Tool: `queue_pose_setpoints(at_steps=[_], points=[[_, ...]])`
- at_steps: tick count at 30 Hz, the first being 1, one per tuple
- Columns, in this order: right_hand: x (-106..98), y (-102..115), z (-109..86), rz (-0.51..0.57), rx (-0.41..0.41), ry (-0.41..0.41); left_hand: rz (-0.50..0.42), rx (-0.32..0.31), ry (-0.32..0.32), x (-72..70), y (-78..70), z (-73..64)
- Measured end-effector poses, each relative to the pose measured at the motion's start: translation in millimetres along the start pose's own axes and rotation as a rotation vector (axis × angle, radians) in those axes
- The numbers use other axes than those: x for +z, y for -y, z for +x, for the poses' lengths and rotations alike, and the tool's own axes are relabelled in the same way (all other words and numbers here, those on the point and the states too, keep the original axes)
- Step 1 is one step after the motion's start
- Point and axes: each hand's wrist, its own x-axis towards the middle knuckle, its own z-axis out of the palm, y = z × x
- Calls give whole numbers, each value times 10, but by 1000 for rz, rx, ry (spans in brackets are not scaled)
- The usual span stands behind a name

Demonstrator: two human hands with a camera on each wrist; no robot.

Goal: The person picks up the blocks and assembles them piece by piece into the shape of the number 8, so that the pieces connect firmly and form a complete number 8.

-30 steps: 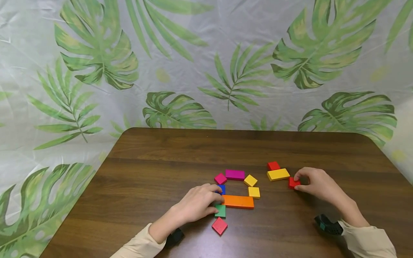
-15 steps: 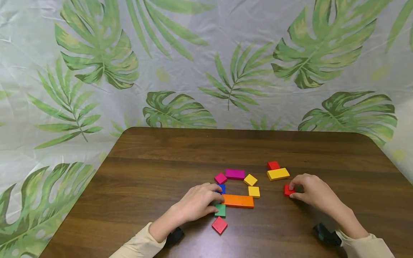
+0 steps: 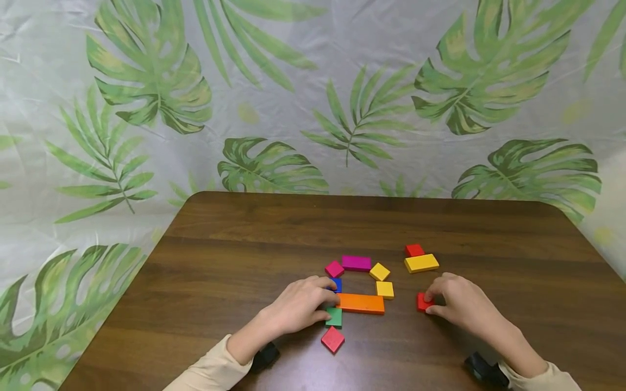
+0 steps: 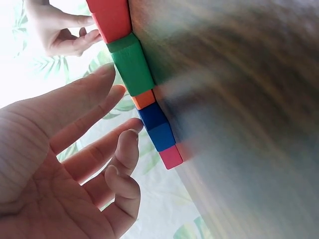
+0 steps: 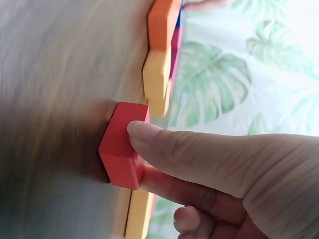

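My right hand pinches a small red block between thumb and fingers. In the right wrist view the thumb lies against the side of that red block, which is on or just above the table. My left hand rests by the left side of a block arrangement, fingers loosely bent. Its fingertips touch or hover at the blue block, the orange bar and the green block. A pinkish-red block lies just below the green one.
A crimson block, a purple bar and two yellow blocks close the ring above the orange bar. Farther right, a yellow bar touches a red block. The wooden table ends at a leaf-print curtain.
My right hand has moved left and toward me with the red block, away from the yellow bar and nearer the orange bar. The left hand has stayed in place.
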Motion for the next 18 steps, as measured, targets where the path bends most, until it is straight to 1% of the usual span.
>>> queue_pose_setpoints(at_steps=[4,8,13,15,18], points=[[28,95,-1,2,-60,-7,-3,-2,5,-2,0,0],[61,186,-12,17,-141,-45,1,0,1,2,6,0],[111,292,-34,51,-220,-83,3,7,-4,6,12,6],[143,327,-35,74,-265,-111,2,7,-3,8,13,7],[191,368,-25,80,-326,-169,1,5,-1,5,16,9]])
